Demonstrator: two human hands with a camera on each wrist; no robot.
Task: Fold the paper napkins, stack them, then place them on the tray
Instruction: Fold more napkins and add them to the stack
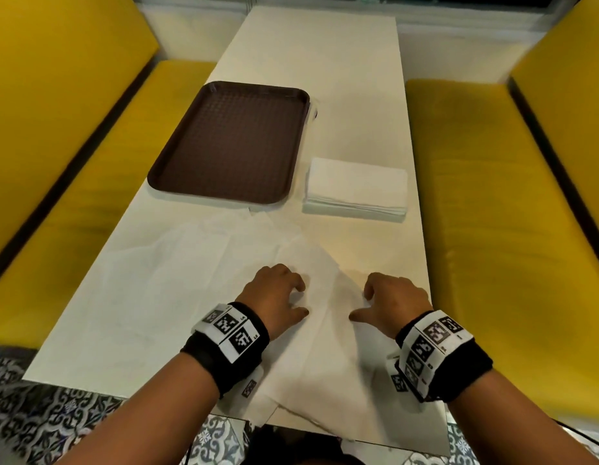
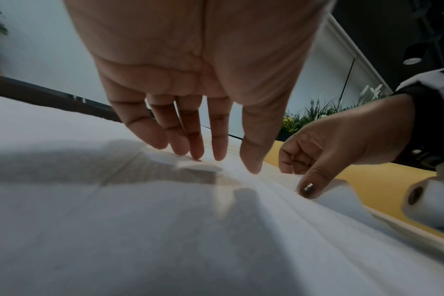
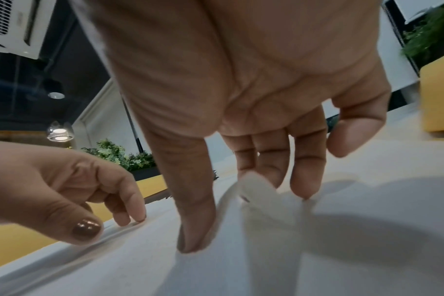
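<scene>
A white unfolded napkin (image 1: pixel 325 347) lies askew at the table's near edge, on other spread napkins (image 1: pixel 177 263). My left hand (image 1: pixel 303 298) sits on its left part; in the left wrist view the fingers (image 2: pixel 217 144) point down and their tips touch the paper (image 2: pixel 165 220). My right hand (image 1: pixel 360 306) is at the napkin's right edge. In the right wrist view a raised fold of the paper (image 3: pixel 259 192) stands between its thumb (image 3: pixel 193 230) and fingers. A stack of folded napkins (image 1: pixel 357 186) sits right of the brown tray (image 1: pixel 231 142), which holds nothing.
The narrow white table (image 1: pixel 311 55) runs away from me between two yellow benches (image 1: pixel 73 203) (image 1: pixel 499 203). A patterned tile floor (image 1: pixel 39 414) shows below the near edge. Another napkin corner (image 1: pixel 313 105) peeks out from behind the tray's right side.
</scene>
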